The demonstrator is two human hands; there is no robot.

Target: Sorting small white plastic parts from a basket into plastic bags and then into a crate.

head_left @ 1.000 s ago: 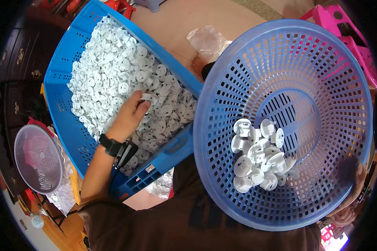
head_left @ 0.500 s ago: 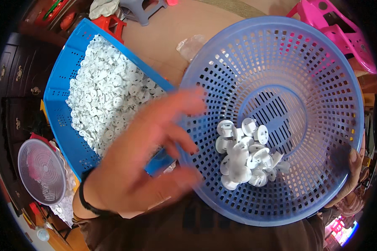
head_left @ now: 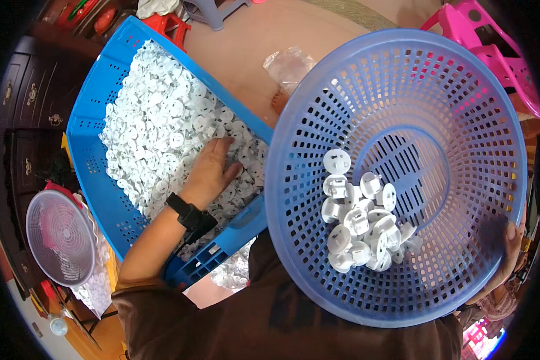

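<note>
My left hand (head_left: 209,173), with a black band at its wrist, reaches into a blue plastic crate (head_left: 89,162). The crate is heaped with small white round plastic pieces (head_left: 156,114). Thumb and fingers stand apart at the pile's surface; the fingertips are partly hidden, and I see no piece held between them. On the right, a large blue-purple plastic basket (head_left: 468,180) with a slotted bottom leans toward me. My right hand (head_left: 510,246) grips its right rim, mostly hidden behind it. A small cluster of white plastic pieces (head_left: 357,222) rests in the basket's lower left part.
A pink plastic stool (head_left: 498,54) stands at the far right, and a grey stool (head_left: 216,12) and a red one (head_left: 167,29) at the back. A clear plastic bag (head_left: 287,65) lies on the floor. At left are a lilac basket (head_left: 61,240) and dark drawers (head_left: 35,96).
My left hand has moved left from the basket's rim into the crate. One more white piece shows at the upper left of the basket's cluster. My right hand keeps its grip.
</note>
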